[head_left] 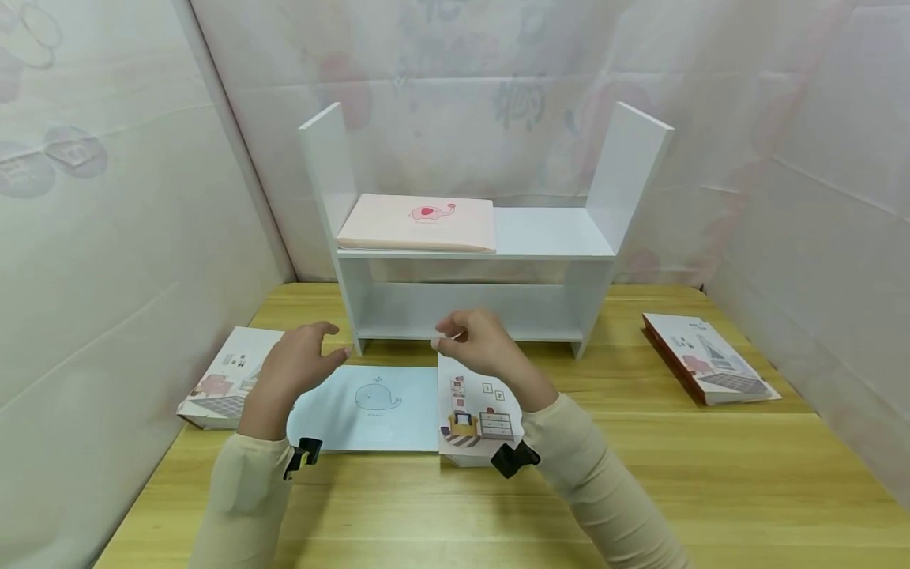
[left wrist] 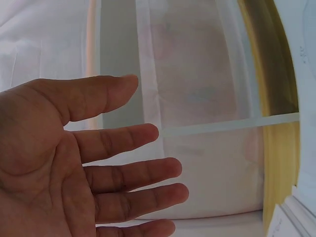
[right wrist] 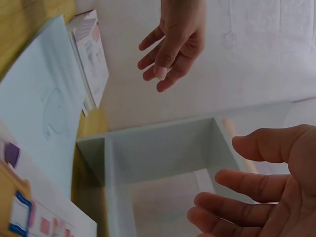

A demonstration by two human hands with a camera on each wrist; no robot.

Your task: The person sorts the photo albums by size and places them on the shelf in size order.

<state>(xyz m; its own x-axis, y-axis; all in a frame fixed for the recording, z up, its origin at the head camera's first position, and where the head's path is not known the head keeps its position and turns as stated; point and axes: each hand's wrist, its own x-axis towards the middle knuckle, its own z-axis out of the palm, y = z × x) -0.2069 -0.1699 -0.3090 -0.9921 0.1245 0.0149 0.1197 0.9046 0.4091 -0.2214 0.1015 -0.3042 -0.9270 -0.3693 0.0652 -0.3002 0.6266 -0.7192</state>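
Below and between both hands, a light-blue whale-print folder (head_left: 377,407) lies flat, cover up, its right edge up against a white book (head_left: 472,431) under the right forearm; touching or overlapping, can't tell. Left hand (head_left: 287,363) hovers with fingers spread, thumb apart, nothing held; right hand (head_left: 483,341) likewise raised, fingers loose and parted, nothing held. Both are probably up to stay off the covers. Ahead of the hands, a white shelf (head_left: 547,229) bears a pink elephant-print folder (head_left: 426,225), laid flat, likely so the board supports it fully. Second book (head_left: 220,387) sits left of left hand, third (head_left: 711,359) well right of right hand, presumably spread out so each cover shows.
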